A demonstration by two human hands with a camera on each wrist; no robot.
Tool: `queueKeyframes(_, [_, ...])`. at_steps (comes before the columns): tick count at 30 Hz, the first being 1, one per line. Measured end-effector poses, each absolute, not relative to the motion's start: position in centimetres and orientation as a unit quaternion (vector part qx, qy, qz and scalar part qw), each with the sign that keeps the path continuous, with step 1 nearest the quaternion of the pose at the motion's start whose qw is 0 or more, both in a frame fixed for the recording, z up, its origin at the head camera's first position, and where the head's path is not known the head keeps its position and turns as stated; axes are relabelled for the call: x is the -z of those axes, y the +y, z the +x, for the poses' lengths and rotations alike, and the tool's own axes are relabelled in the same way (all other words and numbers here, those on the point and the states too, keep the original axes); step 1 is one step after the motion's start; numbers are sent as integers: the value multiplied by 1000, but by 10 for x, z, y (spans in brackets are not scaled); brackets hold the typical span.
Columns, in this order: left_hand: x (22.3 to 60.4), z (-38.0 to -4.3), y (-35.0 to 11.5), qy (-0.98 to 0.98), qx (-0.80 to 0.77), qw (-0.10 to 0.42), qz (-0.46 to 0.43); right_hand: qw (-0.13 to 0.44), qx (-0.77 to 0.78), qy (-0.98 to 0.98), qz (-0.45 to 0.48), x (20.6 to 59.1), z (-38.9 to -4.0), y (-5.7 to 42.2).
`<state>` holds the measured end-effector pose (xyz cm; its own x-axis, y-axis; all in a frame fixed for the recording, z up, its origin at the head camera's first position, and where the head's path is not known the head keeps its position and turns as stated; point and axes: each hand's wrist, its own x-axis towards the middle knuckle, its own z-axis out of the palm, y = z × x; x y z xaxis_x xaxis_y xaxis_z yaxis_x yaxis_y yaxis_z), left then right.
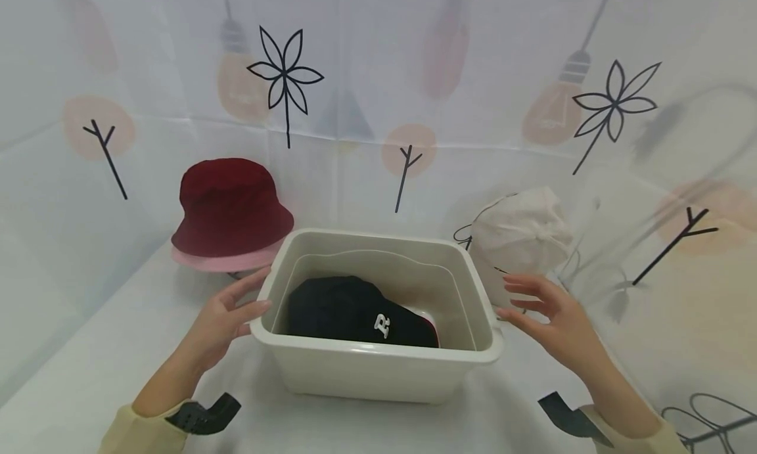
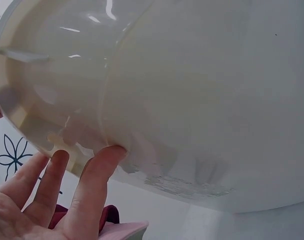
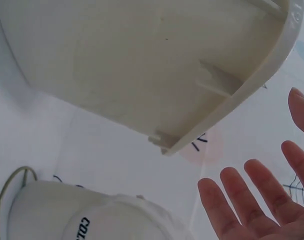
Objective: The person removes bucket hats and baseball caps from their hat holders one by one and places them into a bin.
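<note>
A cream plastic bin (image 1: 378, 375) stands on the white table. Inside it lies a black baseball cap (image 1: 343, 309) with a white letter R, its brim to the right. My left hand (image 1: 221, 319) is at the bin's left side, thumb by the rim. In the left wrist view, the fairly straight fingers (image 2: 94, 192) touch the bin's wall below the rim. My right hand (image 1: 558, 326) is spread beside the bin's right end. In the right wrist view, a gap separates its fingertips from the bin (image 3: 117, 65).
Behind the bin on the left, a dark red bucket hat (image 1: 230, 207) sits over a pink brim (image 1: 227, 263). A cream cap (image 1: 523, 230) stands at the back right. A patterned cloth (image 1: 367, 112) hangs behind the table (image 1: 106, 368).
</note>
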<state>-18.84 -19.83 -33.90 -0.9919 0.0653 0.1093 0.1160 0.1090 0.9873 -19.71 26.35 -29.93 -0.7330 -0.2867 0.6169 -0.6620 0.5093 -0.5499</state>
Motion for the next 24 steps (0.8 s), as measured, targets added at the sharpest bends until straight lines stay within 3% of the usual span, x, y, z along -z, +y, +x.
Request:
queueKeyframes(15, [339,-188,-197,-742,667,19,-64,306,-419,-837,174,335,-197,277])
queueKeyframes(24, [340,-186,-197,-737,672,24,-68,300,-484,-809,145,358,-211,294])
